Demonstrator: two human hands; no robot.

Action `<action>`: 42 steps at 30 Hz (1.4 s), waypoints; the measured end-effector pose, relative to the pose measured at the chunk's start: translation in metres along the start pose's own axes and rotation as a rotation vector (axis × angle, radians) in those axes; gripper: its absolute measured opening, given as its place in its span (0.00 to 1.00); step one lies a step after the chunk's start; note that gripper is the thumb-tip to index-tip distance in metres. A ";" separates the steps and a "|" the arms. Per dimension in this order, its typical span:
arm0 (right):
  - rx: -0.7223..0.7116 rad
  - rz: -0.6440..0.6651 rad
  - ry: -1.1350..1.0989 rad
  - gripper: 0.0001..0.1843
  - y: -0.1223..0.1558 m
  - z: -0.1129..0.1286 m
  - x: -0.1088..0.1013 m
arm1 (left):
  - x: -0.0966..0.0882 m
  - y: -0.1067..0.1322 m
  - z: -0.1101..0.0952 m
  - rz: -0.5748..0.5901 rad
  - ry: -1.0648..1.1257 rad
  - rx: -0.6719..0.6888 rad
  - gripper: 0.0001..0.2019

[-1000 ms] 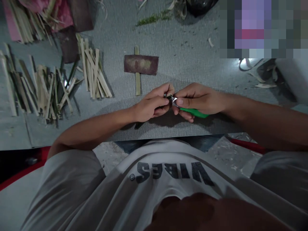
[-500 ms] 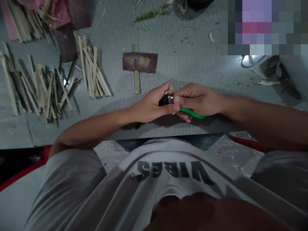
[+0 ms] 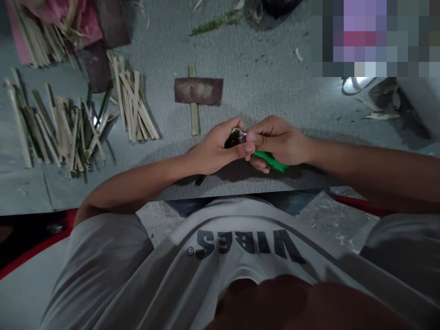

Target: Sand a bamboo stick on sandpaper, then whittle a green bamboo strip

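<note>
My right hand (image 3: 278, 143) is closed around a green-handled knife (image 3: 271, 161), its short metal blade pointing left between my thumbs. My left hand (image 3: 216, 149) is closed on a dark strip (image 3: 200, 178) whose lower end sticks out below the fist. The two hands meet at the blade, just above the grey mat (image 3: 261, 87). Most of the strip is hidden inside my fingers.
A brown sanding block (image 3: 198, 90) lies over a single pale strip (image 3: 194, 120) just beyond my hands. Piles of cut bamboo strips (image 3: 134, 103) and darker ones (image 3: 62, 126) lie at the left. Shavings and a dark object sit at the far right.
My hands have drawn closer together, the left thumb now over the blade's tip. The right hand and knife shifted slightly left.
</note>
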State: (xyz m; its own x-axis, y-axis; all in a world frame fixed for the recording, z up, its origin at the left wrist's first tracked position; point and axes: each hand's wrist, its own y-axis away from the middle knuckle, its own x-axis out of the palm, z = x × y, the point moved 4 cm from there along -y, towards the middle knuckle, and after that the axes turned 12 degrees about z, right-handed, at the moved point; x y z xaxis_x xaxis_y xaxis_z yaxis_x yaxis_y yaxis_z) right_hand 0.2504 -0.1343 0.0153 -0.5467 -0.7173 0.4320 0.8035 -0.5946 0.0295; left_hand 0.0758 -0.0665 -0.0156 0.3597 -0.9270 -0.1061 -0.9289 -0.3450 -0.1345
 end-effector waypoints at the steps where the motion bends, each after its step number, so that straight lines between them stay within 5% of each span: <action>1: 0.022 0.025 -0.015 0.41 0.001 -0.001 -0.001 | 0.000 0.000 0.002 0.009 0.006 0.001 0.51; 8: -0.007 0.104 -0.060 0.37 0.002 -0.008 -0.006 | 0.002 0.001 0.005 0.015 0.014 0.041 0.50; 17: -0.046 -0.112 0.105 0.45 -0.001 -0.009 0.003 | 0.003 0.004 0.026 -0.089 -0.007 -0.015 0.48; 25: -0.100 -0.300 0.158 0.46 -0.001 -0.007 -0.002 | 0.002 0.010 0.015 -0.199 -0.119 -0.047 0.42; 35: -0.058 0.065 -0.011 0.43 -0.003 -0.006 -0.005 | 0.001 0.010 0.019 -0.108 -0.143 -0.008 0.46; 42: -0.033 0.094 -0.022 0.37 -0.002 -0.006 -0.007 | 0.002 0.008 0.023 -0.079 -0.114 0.049 0.46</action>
State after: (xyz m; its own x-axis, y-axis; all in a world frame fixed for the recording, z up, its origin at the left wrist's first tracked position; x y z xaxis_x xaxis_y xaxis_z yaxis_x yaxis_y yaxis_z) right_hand 0.2511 -0.1304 0.0066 -0.4633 -0.7629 0.4509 0.8429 -0.5364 -0.0415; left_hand 0.0707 -0.0676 -0.0395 0.4414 -0.8737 -0.2043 -0.8931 -0.4057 -0.1945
